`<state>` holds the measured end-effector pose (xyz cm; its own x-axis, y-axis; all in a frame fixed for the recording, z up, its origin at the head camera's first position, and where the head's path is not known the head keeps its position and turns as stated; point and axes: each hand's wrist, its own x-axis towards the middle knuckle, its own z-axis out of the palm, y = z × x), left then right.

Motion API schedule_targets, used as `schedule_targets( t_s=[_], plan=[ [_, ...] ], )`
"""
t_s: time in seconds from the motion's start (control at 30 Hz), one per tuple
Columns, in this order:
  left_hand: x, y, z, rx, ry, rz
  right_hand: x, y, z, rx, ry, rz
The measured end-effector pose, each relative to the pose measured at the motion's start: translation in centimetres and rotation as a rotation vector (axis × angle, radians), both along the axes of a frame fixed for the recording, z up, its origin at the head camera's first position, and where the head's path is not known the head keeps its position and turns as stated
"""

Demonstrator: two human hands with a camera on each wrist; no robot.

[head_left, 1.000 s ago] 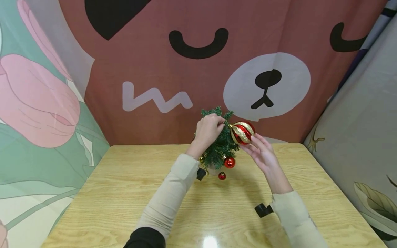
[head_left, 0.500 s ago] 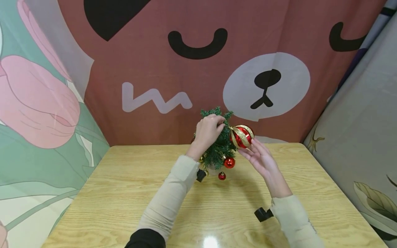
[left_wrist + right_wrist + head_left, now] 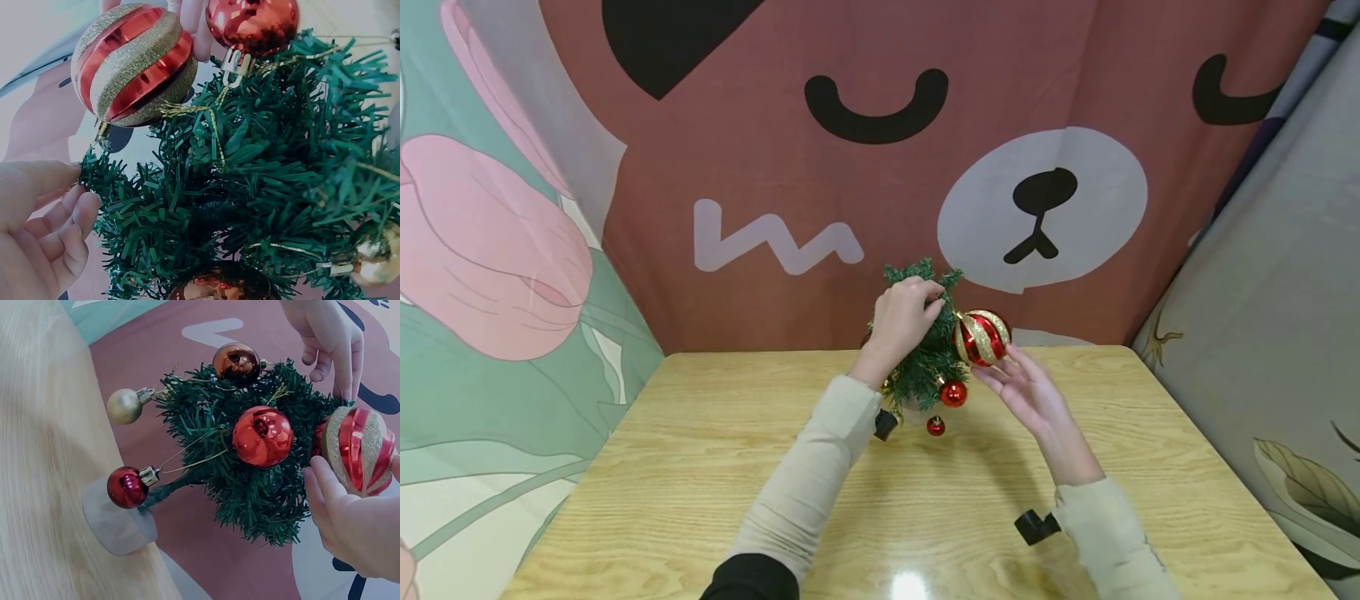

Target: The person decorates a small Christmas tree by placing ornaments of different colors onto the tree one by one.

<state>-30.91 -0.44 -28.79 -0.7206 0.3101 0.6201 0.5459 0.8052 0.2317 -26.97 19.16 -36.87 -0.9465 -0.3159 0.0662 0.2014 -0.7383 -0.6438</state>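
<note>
A small artificial Christmas tree (image 3: 928,371) stands on the table in a pale round base (image 3: 119,528). My left hand (image 3: 902,323) is at its upper part; in the left wrist view, thumb and finger pinch a branch tip (image 3: 94,172) close to the cap of a large red and gold striped bauble (image 3: 982,337). Whether a hanging loop lies between those fingers is hidden. My right hand (image 3: 1037,400) holds the striped bauble from below and the side with its fingertips. A shiny red bauble (image 3: 262,436) hangs from the branches beside it.
Lower on the tree hang a small dark red bauble (image 3: 127,487), a gold bauble (image 3: 125,406) and a copper bauble (image 3: 237,364). The wooden table (image 3: 737,475) meets a printed curtain (image 3: 760,308) behind. Black camera mounts (image 3: 1036,527) jut from the wrists.
My right hand has lowered slightly, and the striped bauble has come down with it, closer against the tree's right side. My left hand has stayed at the branch.
</note>
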Motion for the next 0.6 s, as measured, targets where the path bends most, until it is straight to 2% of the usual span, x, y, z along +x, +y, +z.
schedule_targets(
  t_s=[0.2,0.47,0.6],
  plan=[
    [-0.07,-0.06,-0.04,0.002,0.002,-0.006,0.08,-0.12,-0.32,0.006,0.014,0.013],
    [0.06,-0.02,0.04,0.007,-0.006,-0.006,0.27,-0.20,-0.67,0.028,0.128,0.037],
    [0.02,-0.01,-0.02,0.009,-0.011,-0.003,0.28,-0.22,-0.75,0.014,0.149,0.047]
  ],
)
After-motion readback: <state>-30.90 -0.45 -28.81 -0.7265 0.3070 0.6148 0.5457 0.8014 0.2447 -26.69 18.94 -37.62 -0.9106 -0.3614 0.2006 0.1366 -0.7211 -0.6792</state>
